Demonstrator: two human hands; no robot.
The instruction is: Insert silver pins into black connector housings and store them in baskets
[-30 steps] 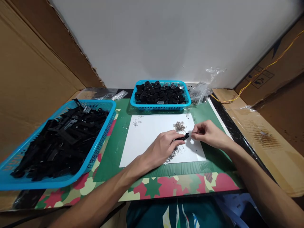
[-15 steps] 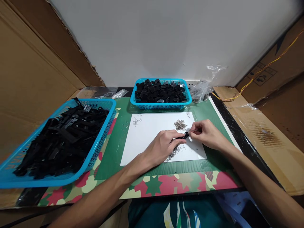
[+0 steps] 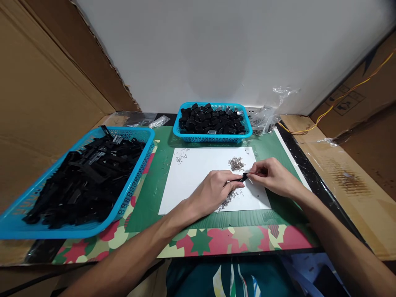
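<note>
Over the white sheet (image 3: 185, 181), my left hand (image 3: 216, 185) pinches a small black part (image 3: 244, 177) between thumb and fingers. My right hand (image 3: 269, 176) is closed at the part's right end, pinching a thin, pointed item too small to identify. A pile of tiny metal pieces (image 3: 236, 163) lies just above my fingertips. Another pile of small metal pieces (image 3: 227, 201) is partly hidden under my left hand. A few more bits (image 3: 181, 156) are scattered at the sheet's upper left.
A large blue basket (image 3: 136, 177) of long black parts stands at left. A smaller blue basket (image 3: 213, 139) of short black pieces is at the back. Clear plastic bags (image 3: 264, 119) lie beside it. Cardboard (image 3: 346, 177) and a yellow wire (image 3: 328, 109) are at right.
The view has shifted slightly, so the scene sits a little further right. Both hands keep nearly the same hold at the black part.
</note>
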